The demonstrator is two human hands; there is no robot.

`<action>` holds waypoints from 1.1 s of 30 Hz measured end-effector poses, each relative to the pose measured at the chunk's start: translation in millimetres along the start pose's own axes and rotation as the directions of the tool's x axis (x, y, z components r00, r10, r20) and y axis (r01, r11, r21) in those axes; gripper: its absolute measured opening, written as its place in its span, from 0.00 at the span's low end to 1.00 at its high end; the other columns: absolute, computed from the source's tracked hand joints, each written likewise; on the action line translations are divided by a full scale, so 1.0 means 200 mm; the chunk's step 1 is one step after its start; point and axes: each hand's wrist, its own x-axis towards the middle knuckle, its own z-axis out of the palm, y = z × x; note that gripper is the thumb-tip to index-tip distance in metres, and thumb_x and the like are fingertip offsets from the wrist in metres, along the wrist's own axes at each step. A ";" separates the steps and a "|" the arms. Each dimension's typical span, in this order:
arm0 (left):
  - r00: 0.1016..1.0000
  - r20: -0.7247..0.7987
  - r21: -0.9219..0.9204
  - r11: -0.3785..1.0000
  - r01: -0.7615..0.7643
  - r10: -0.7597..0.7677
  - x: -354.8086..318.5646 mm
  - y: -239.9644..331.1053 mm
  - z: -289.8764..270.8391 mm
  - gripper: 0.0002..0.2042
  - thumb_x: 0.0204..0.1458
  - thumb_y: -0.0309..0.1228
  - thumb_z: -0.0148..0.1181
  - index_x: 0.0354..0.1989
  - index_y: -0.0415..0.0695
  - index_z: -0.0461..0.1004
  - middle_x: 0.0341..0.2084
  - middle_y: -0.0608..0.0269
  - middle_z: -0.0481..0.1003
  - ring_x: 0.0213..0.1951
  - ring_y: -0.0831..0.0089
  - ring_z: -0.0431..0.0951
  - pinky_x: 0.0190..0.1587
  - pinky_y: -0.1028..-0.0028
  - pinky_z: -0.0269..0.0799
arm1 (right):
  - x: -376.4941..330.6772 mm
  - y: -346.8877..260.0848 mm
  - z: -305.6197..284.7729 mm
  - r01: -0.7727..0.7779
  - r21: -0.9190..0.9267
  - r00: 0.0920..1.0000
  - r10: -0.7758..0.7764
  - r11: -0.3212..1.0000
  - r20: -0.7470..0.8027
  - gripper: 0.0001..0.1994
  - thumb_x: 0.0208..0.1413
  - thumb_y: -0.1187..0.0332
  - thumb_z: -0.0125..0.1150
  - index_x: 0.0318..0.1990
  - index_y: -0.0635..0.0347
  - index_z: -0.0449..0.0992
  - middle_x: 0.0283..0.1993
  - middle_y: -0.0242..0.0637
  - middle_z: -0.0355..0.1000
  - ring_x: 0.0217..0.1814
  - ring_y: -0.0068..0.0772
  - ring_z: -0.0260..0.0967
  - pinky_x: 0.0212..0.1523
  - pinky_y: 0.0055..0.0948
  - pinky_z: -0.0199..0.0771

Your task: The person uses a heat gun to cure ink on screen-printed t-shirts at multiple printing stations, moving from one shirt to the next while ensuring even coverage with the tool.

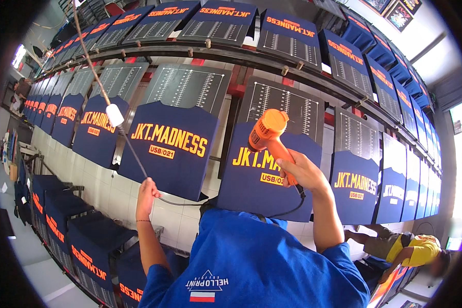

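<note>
Head cam: right hand (307, 172) wrapped round an orange blower (270, 131) over a navy shirt (251, 199), left hand (147, 195) pinching a dark cord (134, 157).

The hair dryer (273, 127) is orange, the cord (134, 155) tan above its white connector (115, 115) and grey below, the T-shirts (182, 179) navy with lettering (169, 139) in yellow or orange, the boards (218, 84) dark grey with white dotted markings (189, 82), the person's shirt (277, 262) royal blue, and a co-worker's top (421, 250) yellow.
</note>
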 end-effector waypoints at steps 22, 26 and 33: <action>0.741 -0.332 0.931 0.329 0.157 0.584 0.64 -0.18 0.37 0.31 0.69 0.41 0.43 0.72 0.31 0.51 0.73 0.39 0.52 0.74 0.44 0.49 0.76 0.54 0.44 | 0.25 0.15 0.13 -0.147 0.047 0.989 0.147 0.988 0.002 0.16 0.65 0.59 0.60 0.43 0.67 0.70 0.28 0.32 0.70 0.23 0.23 0.72 0.25 0.24 0.74; 0.793 -0.290 0.948 0.272 0.164 0.535 0.63 -0.20 0.46 0.31 0.69 0.44 0.40 0.73 0.32 0.51 0.73 0.39 0.51 0.75 0.46 0.48 0.76 0.53 0.43 | 0.26 0.16 0.13 -0.151 0.045 0.988 0.151 0.988 -0.005 0.16 0.65 0.60 0.60 0.43 0.67 0.69 0.27 0.32 0.69 0.23 0.23 0.72 0.25 0.25 0.74; 0.803 -0.246 0.959 0.255 0.121 0.544 0.62 -0.20 0.41 0.32 0.70 0.44 0.38 0.73 0.31 0.49 0.74 0.40 0.50 0.76 0.48 0.47 0.76 0.53 0.42 | 0.24 0.12 0.15 -0.169 0.025 0.986 0.169 0.985 0.003 0.16 0.65 0.60 0.60 0.43 0.67 0.70 0.27 0.32 0.69 0.23 0.23 0.72 0.25 0.25 0.74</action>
